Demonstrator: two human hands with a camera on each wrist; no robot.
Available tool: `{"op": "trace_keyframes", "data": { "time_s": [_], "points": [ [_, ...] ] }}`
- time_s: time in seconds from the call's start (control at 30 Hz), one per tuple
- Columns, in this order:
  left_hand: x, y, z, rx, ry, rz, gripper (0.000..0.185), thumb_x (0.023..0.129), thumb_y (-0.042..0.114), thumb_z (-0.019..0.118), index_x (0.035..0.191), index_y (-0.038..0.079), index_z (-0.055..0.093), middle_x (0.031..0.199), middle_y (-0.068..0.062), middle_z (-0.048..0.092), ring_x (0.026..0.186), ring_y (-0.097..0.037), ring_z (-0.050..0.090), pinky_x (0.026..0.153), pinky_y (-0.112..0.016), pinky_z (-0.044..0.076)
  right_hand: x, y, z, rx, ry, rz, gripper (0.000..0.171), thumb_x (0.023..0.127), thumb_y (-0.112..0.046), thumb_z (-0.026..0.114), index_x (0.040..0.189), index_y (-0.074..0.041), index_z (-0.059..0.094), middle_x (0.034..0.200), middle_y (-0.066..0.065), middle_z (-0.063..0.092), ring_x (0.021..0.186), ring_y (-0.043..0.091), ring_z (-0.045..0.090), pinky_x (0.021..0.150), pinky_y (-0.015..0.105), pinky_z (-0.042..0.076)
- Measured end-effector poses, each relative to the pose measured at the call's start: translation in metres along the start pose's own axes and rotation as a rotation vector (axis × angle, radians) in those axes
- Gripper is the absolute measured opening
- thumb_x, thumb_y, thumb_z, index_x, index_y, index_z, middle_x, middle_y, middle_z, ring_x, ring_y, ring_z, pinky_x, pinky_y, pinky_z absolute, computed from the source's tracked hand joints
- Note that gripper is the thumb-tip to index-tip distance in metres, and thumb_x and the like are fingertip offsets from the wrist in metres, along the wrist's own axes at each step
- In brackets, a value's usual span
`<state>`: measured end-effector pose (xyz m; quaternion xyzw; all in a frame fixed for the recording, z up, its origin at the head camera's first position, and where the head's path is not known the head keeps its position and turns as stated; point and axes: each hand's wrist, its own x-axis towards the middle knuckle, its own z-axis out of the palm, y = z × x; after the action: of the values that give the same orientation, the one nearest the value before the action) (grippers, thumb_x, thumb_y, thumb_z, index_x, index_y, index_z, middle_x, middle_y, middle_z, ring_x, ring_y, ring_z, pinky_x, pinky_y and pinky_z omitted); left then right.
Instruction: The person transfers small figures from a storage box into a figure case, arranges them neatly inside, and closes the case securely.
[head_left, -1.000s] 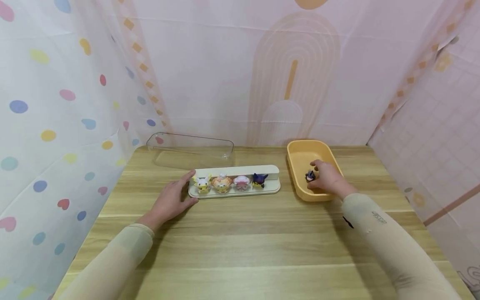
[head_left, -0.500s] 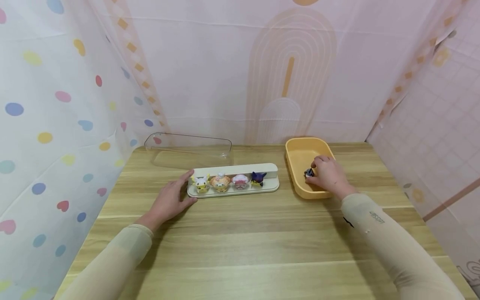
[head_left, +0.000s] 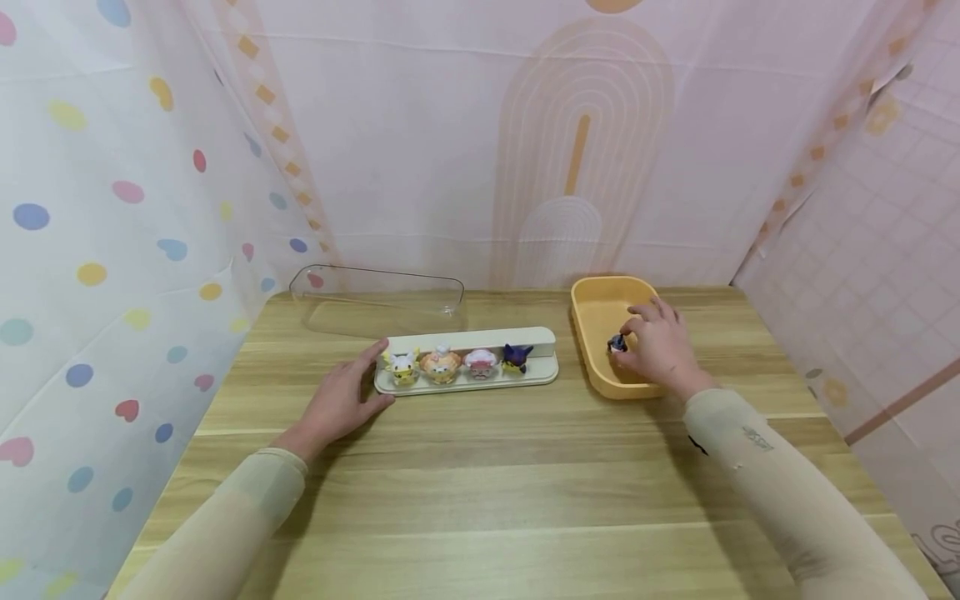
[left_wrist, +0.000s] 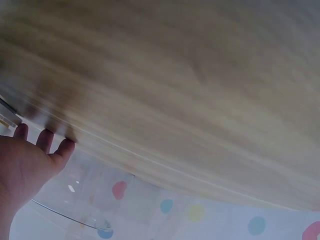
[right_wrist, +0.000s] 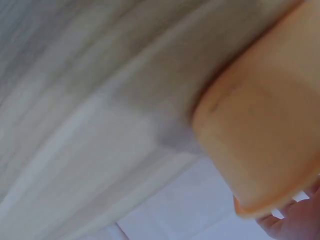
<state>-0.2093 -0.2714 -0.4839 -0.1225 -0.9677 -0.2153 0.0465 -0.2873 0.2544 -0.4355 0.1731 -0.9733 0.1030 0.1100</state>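
A cream display stand (head_left: 467,387) with a raised back step lies mid-table. On it, in a row, sit a white-and-yellow figurine (head_left: 402,369), an orange one (head_left: 441,367), a pink-and-white one (head_left: 481,364) and a dark purple one (head_left: 516,358). My left hand (head_left: 336,408) holds the stand's left end between thumb and forefinger. Over the yellow tray (head_left: 602,385), my right hand (head_left: 664,348) pinches a small dark blue figurine (head_left: 617,343) between thumb and fingers. In the right wrist view the tray's wall (right_wrist: 260,120) hides that figurine.
Behind the stand, a clear plastic cover (head_left: 378,304) stands at the table's back left. Patterned cloth (head_left: 420,167) hangs along the back and both sides of the wooden table (head_left: 480,483).
My right hand's fingers have shifted slightly, and the small dark figurine has turned and moved a little within the tray. The left hand and stand stay put.
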Motion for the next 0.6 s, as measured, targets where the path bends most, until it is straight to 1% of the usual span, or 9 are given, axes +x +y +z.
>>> {"op": "trace_keyframes", "data": {
  "time_s": [0.1, 0.17, 0.33, 0.43, 0.6],
  "points": [
    [0.0, -0.001, 0.001, 0.003, 0.002, 0.004, 0.097, 0.095, 0.031, 0.083, 0.171, 0.02, 0.025, 0.152, -0.029, 0.059, 0.134, -0.058, 0.056, 0.115, -0.073, 0.041, -0.001, -0.003, -0.01, 0.055, 0.053, 0.003, 0.034, 0.084, -0.029, 0.089, 0.105, -0.004, 0.08, 0.149, 0.025, 0.059, 0.15, 0.06, 0.037, 0.117, 0.079, 0.031],
    [0.0, -0.001, 0.001, 0.006, 0.005, 0.006, 0.097, 0.094, 0.032, 0.084, 0.171, 0.021, 0.025, 0.152, -0.029, 0.059, 0.134, -0.058, 0.056, 0.115, -0.073, 0.042, 0.0, -0.007, -0.017, 0.067, 0.084, -0.004, 0.037, 0.083, -0.031, 0.09, 0.106, -0.004, 0.081, 0.15, 0.024, 0.059, 0.149, 0.06, 0.038, 0.116, 0.079, 0.032],
    [0.0, -0.002, 0.001, 0.01, 0.005, 0.006, 0.097, 0.095, 0.032, 0.083, 0.172, 0.021, 0.024, 0.153, -0.029, 0.058, 0.134, -0.058, 0.057, 0.115, -0.072, 0.042, 0.003, -0.028, -0.03, 0.113, 0.123, -0.049, 0.041, 0.082, -0.034, 0.092, 0.108, -0.004, 0.083, 0.152, 0.023, 0.06, 0.15, 0.056, 0.039, 0.12, 0.077, 0.032],
    [-0.001, -0.002, 0.0, 0.013, 0.001, 0.008, 0.097, 0.095, 0.031, 0.082, 0.172, 0.02, 0.023, 0.154, -0.029, 0.057, 0.134, -0.058, 0.057, 0.116, -0.073, 0.041, 0.006, -0.044, -0.03, 0.132, 0.122, -0.105, 0.038, 0.081, -0.035, 0.092, 0.106, -0.006, 0.084, 0.15, 0.022, 0.061, 0.152, 0.054, 0.039, 0.123, 0.072, 0.031],
    [0.0, -0.002, 0.001, 0.013, 0.001, 0.007, 0.098, 0.095, 0.032, 0.082, 0.172, 0.021, 0.023, 0.155, -0.029, 0.057, 0.135, -0.058, 0.056, 0.115, -0.074, 0.041, 0.008, -0.065, -0.018, 0.117, 0.088, -0.18, 0.037, 0.08, -0.037, 0.093, 0.104, -0.01, 0.084, 0.152, 0.018, 0.059, 0.154, 0.05, 0.038, 0.124, 0.07, 0.031]
  ]
}}
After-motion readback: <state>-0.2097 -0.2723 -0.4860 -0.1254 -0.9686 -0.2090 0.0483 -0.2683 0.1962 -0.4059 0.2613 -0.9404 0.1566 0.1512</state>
